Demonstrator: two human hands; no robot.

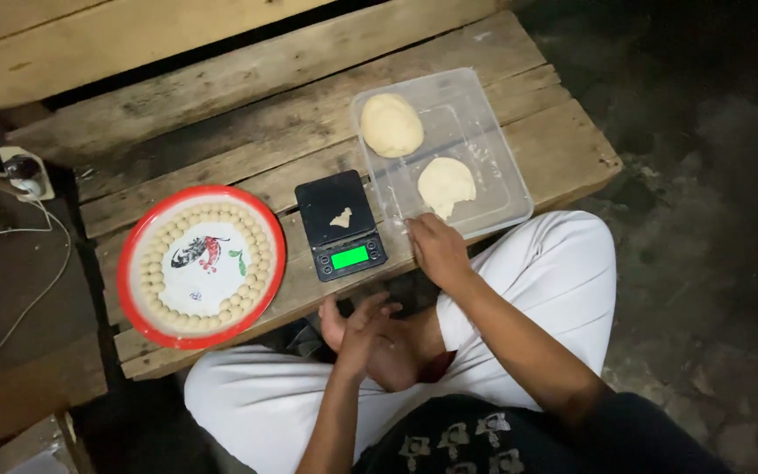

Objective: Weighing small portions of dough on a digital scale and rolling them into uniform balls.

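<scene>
Dough portioning step judged in hand. Right hand was set at the clear tray rim by the nearer dough lump, fingers curled, grip not discernible. Left hand was held open, empty, over the lap. Small dough scrap was left on the scale; more dough judged needed next.

A rough wooden pallet sits on a dark concrete floor; light is dim, falling mostly over the planks.
</scene>
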